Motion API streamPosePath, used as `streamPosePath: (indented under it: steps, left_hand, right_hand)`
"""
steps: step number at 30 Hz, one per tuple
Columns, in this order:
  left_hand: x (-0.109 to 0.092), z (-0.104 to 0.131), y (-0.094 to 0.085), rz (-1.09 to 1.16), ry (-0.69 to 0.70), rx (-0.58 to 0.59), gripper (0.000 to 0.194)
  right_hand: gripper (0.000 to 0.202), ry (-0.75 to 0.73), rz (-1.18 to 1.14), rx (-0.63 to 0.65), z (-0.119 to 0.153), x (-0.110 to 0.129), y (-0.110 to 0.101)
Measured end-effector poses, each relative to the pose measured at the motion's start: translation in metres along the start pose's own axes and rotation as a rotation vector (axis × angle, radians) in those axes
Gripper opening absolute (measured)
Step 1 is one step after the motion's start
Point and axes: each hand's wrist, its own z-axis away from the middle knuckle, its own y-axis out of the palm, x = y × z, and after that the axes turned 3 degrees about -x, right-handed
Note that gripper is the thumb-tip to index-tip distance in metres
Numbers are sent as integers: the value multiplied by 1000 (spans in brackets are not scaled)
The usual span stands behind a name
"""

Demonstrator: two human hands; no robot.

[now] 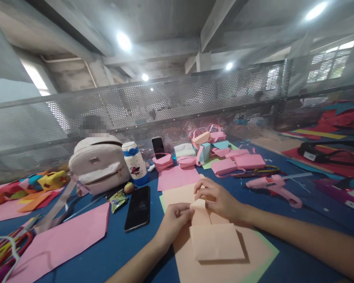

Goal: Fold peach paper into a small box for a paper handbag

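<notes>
A folded peach paper piece (216, 241) lies in front of me, its lower part a flat rectangular pocket and its upper part a narrower flap. My left hand (177, 218) pinches the left edge of that flap between thumb and fingers. On the flap's right side, my right hand (220, 198) curls its fingers over the top and grips it. The tip of the flap is bent up between both hands. Beneath lies a larger peach sheet (200, 271), with a green sheet (267, 249) showing under its right edge.
A pink glue gun (275, 186) and scissors (262, 171) lie to the right. Small pink paper bags (249, 161) are at the back. A phone (137, 208), a snack packet (118, 201), a bottle (135, 163), a backpack (100, 165) and pink paper (67, 243) are on the left.
</notes>
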Motion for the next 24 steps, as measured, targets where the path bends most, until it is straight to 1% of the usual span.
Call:
streamPosePath:
  steps: [3,7,11,14,19,24]
  left_hand:
    - [-3,0,2,30,-8,-2,51]
    - [-5,0,4,49,-23,-48,58]
    - [-1,-2,4,18,-12,-70,56]
    - [1,-2,3,23,-2,-55,52]
    - [0,0,4,20,9,-65,49]
    - [0,1,4,-39,46,-98,49]
  right_hand:
    - [24,-5,-4,-6,0,1,-1]
    - [32,-3,-8,-2,0,3,-2]
    - [28,4,-6,-11,0,3,-1]
    - [23,12,2,-50,1,3,0]
    - [20,12,-19,-112,2,3,3]
    - [13,8,-9,-75,2,6,2]
